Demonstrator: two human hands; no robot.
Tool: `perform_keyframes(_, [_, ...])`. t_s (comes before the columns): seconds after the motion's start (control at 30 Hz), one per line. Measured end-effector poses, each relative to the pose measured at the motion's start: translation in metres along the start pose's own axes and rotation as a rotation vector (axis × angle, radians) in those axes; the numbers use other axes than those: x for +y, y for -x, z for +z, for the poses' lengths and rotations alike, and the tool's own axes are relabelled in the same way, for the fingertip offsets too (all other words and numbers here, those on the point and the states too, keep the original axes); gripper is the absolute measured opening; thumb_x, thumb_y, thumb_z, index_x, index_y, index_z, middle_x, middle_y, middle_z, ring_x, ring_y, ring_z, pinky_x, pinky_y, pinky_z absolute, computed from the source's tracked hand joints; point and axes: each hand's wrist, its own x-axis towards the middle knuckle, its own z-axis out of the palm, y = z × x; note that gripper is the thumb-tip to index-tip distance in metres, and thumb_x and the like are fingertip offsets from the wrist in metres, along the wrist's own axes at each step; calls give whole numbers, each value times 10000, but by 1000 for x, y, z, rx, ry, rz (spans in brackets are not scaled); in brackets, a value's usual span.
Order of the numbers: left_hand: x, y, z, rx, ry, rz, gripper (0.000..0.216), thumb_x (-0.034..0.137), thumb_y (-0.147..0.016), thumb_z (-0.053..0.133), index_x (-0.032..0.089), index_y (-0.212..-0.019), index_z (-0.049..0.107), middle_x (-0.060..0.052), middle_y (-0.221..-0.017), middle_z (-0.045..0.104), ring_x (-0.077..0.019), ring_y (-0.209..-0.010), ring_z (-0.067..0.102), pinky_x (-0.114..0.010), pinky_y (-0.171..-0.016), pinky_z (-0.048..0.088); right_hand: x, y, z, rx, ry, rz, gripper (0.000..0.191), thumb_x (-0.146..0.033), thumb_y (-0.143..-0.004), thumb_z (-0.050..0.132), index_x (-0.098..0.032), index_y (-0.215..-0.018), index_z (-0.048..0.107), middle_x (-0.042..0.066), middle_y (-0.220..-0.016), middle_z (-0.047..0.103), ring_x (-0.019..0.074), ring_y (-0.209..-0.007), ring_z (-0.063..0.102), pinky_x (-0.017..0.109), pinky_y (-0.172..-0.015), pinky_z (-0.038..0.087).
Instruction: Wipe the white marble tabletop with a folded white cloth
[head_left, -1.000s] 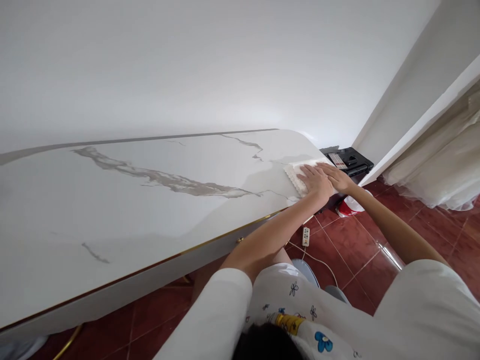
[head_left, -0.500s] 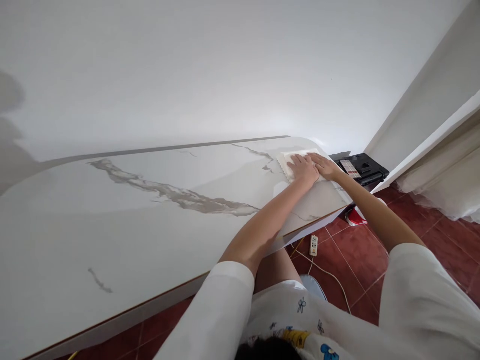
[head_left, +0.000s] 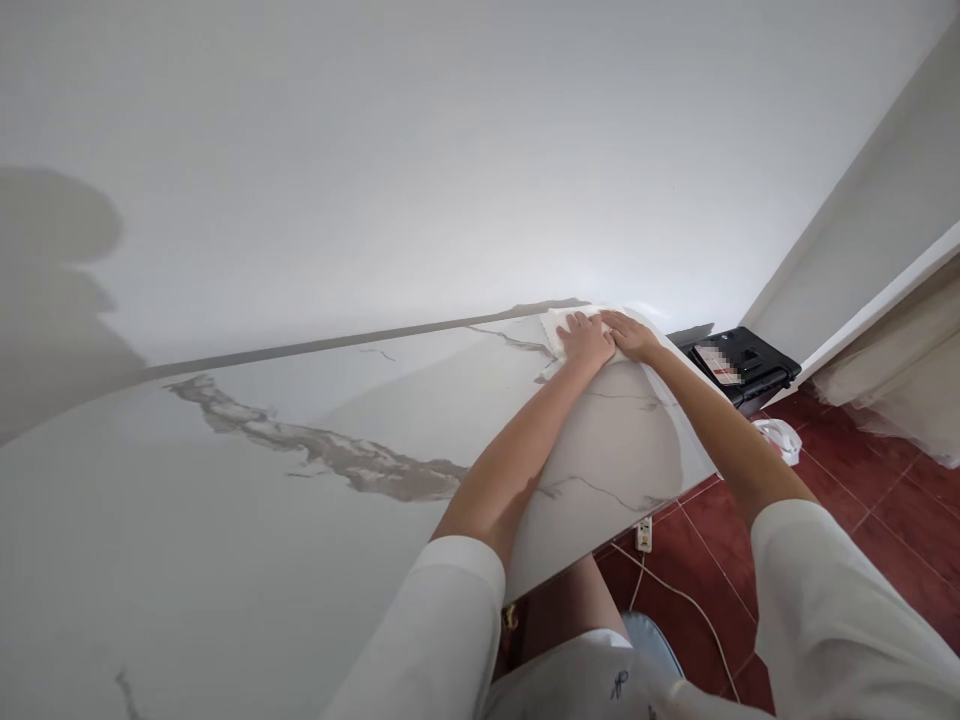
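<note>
A white cloth (head_left: 552, 326) with a wavy edge lies on the far right end of a white tabletop (head_left: 315, 560) with grey marble veins. On top of it my left hand (head_left: 588, 342) rests flat, fingers spread and pointing toward the wall. My right hand (head_left: 631, 336) is close against it on the right, palm down, its fingers stretched out toward the left hand and partly touching it. Both hands press down on the cloth, which is partly hidden under them.
A white wall (head_left: 420, 170) runs along the table's far edge. Beyond the right end stands a black case (head_left: 757, 355). On the red tiled floor (head_left: 862, 490) are a white plastic bag (head_left: 780, 440) and a power strip (head_left: 643, 535) with its cord. A curtain (head_left: 900, 370) hangs at right.
Both hands and the cloth have moved toward the table's far edge, by the wall. My view has shifted, and the shadow on the wall at left shows larger.
</note>
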Motion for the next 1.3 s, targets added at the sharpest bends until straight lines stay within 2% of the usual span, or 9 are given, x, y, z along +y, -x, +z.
perform_keyframes(0.1, [-11, -12, -2, 23, -1, -9, 513, 352, -948, 302, 185, -1419, 416, -155, -1564, 314, -319, -1453, 227, -521, -1136, 249, -3, -17, 5, -23, -4, 26, 542, -275, -923, 314, -225, -1443, 459, -1, -1522, 437, 250, -1435, 350, 487, -1212, 285])
perform_keyframes(0.23, [-20, -25, -4, 28, -9, -19, 509, 357, -947, 300, 183, -1410, 420, -157, -1544, 346, -318, -1438, 249, -520, -1130, 252, -6, -35, 8, -11, -28, 34, 544, -272, -913, 323, -252, -1439, 461, -21, -1507, 457, 262, -1430, 357, 527, -1192, 308])
perform_keyframes(0.53, [-33, -50, -5, 41, -25, -7, 461, 323, -948, 317, 168, -1356, 464, -163, -1438, 456, -311, -1333, 366, -491, -1078, 301, -17, -59, 7, -46, 4, 67, 550, -214, -904, 301, -169, -1426, 471, 30, -1503, 466, 253, -1414, 380, 471, -1192, 317])
perform_keyframes(0.7, [-29, -49, -4, 60, -80, -34, 434, 298, -956, 314, 165, -1330, 487, -171, -1398, 480, -313, -1287, 397, -476, -1035, 324, -14, -60, 7, -59, -3, 30, 552, -201, -900, 309, -153, -1427, 465, 44, -1502, 467, 238, -1411, 384, 440, -1192, 316])
perform_keyframes(1.03, [-10, -63, 4, 75, -110, -1, 429, 303, -957, 319, 161, -1321, 496, -162, -1389, 497, -306, -1282, 416, -467, -1037, 333, 16, -59, 8, -1, -50, 43, 543, -202, -884, 336, -206, -1399, 508, 25, -1479, 499, 233, -1388, 423, 467, -1166, 356])
perform_keyframes(1.3, [-6, -58, 8, 88, -115, 67, 441, 306, -961, 311, 146, -1335, 481, -158, -1452, 450, -295, -1337, 370, -453, -1067, 312, 14, -45, 4, 14, -5, 98, 534, -241, -917, 319, -156, -1417, 485, 58, -1505, 464, 234, -1410, 390, 443, -1195, 314])
